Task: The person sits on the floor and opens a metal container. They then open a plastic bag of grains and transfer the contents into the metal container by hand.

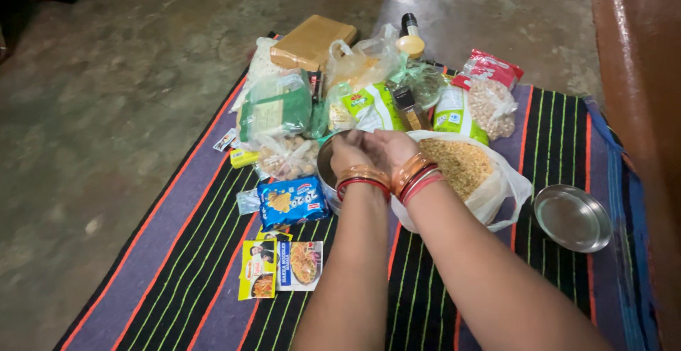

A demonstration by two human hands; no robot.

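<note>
Both my hands meet over a round steel tin (pixel 327 168) on a striped mat (pixel 184 266). My left hand (pixel 350 151) curls over the tin's mouth, and my right hand (pixel 394 148) presses against it from the right. Red and gold bangles ring both wrists. Whatever lies between the fingers is hidden. Just right of my right hand lies an open clear plastic bag of yellow-brown grain (pixel 464 166). A blue biscuit packet (pixel 291 203) lies to the left of the tin.
A steel lid (pixel 572 217) lies on the mat at right. Several grocery packets, a brown paper parcel (pixel 311 41), a small bottle (pixel 409 34) and a bag of nuts (pixel 491 107) crowd the mat's far end. Noodle packets (pixel 280 267) lie near me. Concrete floor surrounds the mat.
</note>
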